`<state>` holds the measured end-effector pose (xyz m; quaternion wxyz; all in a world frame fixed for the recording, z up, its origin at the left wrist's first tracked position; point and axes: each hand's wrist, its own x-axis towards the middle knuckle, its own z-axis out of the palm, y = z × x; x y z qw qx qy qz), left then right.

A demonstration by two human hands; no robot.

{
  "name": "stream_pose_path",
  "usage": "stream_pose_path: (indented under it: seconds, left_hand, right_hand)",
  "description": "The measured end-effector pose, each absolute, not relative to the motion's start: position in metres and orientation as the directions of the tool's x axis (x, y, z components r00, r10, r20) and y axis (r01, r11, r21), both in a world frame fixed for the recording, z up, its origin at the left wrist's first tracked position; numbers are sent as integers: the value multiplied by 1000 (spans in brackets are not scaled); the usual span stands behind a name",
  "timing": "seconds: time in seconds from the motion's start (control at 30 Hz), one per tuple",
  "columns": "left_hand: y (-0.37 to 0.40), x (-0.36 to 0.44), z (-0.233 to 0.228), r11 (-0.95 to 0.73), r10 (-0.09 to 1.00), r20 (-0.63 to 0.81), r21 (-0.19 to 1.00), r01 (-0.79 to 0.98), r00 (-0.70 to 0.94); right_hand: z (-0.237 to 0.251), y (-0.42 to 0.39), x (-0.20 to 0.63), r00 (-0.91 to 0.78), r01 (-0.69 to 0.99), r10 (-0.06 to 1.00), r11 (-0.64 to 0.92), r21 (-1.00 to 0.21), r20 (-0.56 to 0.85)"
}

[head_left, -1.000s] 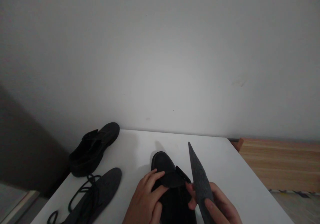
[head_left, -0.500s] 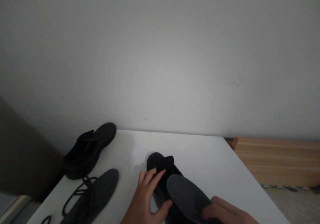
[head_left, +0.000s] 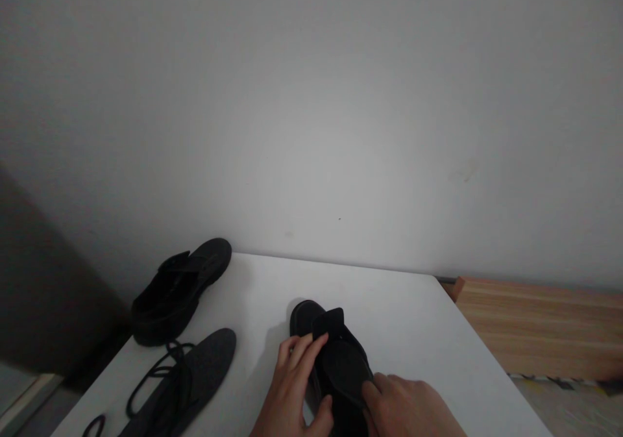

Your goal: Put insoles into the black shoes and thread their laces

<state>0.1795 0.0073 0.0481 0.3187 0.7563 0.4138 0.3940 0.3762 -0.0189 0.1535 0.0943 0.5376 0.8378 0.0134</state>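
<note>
Plain pale wall (head_left: pixel 335 132), dim light; white table (head_left: pixel 428 346) set against it, wooden board (head_left: pixel 535 326) beyond the right edge. One black shoe (head_left: pixel 302 319) lies midway between the table's left and right edges, toe toward the far edge. Left hand (head_left: pixel 296 385) half open over its left side, fingertips against the tongue (head_left: pixel 329 322), thumb apart beside the opening. Right hand (head_left: pixel 403 403) nearly closed, thumb and forefinger at the edge of a dark insole (head_left: pixel 346 367); exact grip hidden.

Change: half a second ago the insole was held tilted above the shoe. Now it lies down in the opening, rounded end just behind the raised tongue, lengths roughly in line. Judged partway in; how deep, cannot tell.

Second shoe (head_left: pixel 163 323) at far left corner. Nearer, along the left edge: another insole (head_left: pixel 217 359), black laces (head_left: pixel 181 378) heaped on it. Both unmoved.
</note>
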Motion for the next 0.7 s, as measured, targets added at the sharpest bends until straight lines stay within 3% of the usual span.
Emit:
stream_pose_path:
  seconds: [0.2, 0.37, 0.7]
  left_hand:
    - [8, 177, 60, -459, 868, 334, 822, 338, 367]
    - [10, 176, 56, -440, 867, 300, 837, 326, 399]
    - [8, 177, 56, -434, 873, 307, 844, 316, 380]
  right_hand:
    - [160, -2, 343, -350, 935, 922, 354, -5, -165]
    - [158, 8, 324, -255, 965, 935, 260, -13, -246]
    - [144, 22, 312, -228, 974, 938, 214, -82, -261]
